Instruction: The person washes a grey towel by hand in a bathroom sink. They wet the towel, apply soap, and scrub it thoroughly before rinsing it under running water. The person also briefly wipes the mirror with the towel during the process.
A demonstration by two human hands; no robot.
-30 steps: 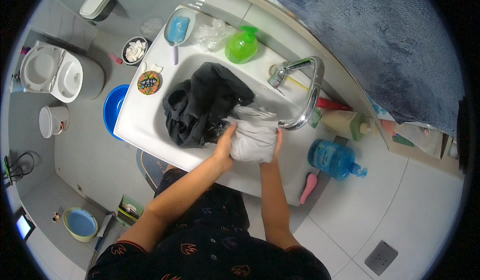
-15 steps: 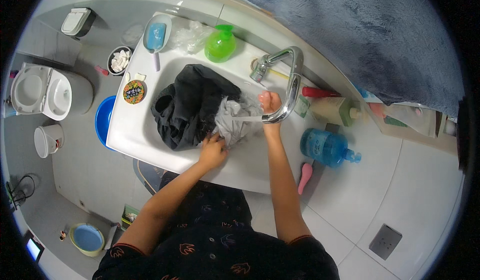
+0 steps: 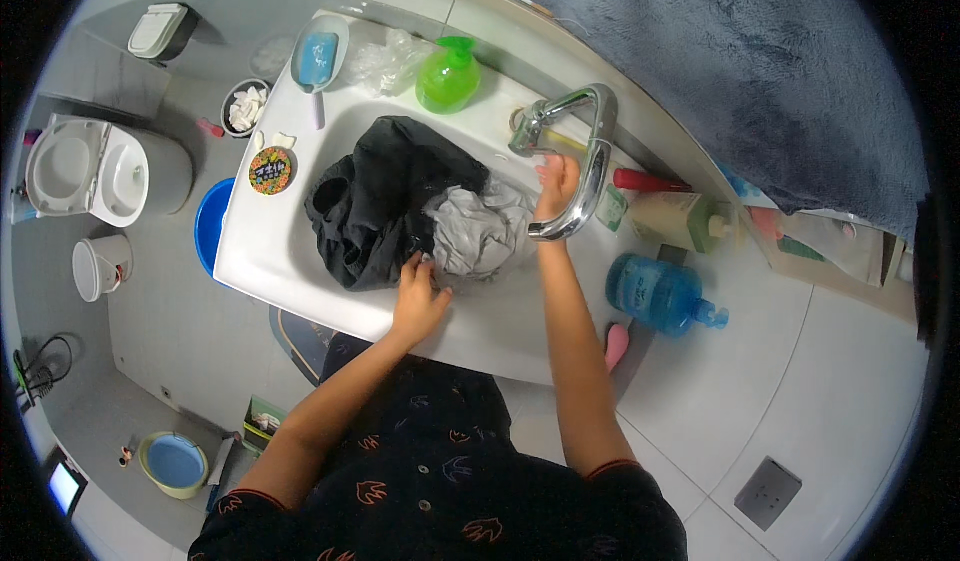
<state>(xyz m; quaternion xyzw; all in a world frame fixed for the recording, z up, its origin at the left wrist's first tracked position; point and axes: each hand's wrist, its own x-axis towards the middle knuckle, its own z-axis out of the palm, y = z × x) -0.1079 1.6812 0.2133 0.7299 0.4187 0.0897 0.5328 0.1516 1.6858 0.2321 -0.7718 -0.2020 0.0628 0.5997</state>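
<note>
At the washbasin (image 3: 262, 273), left to right, we see a dark garment (image 3: 390, 196), in its left part; left hand (image 3: 422, 301), near side, fingers parted, pinching or not we cannot tell; grey cloth (image 3: 475, 231), inside, centrally; right hand (image 3: 557, 189), right rear, grip unclear; chrome faucet (image 3: 603, 146), right rear

On the near side, a black shirt (image 3: 430, 536) carries 2 pale round buttons (image 3: 424, 469), orange and dark-blue flame-shaped motifs (image 3: 370, 492) and short, orange-edged sleeves (image 3: 632, 491), above bare left hand (image 3: 420, 307) and right hand (image 3: 557, 189).
</note>
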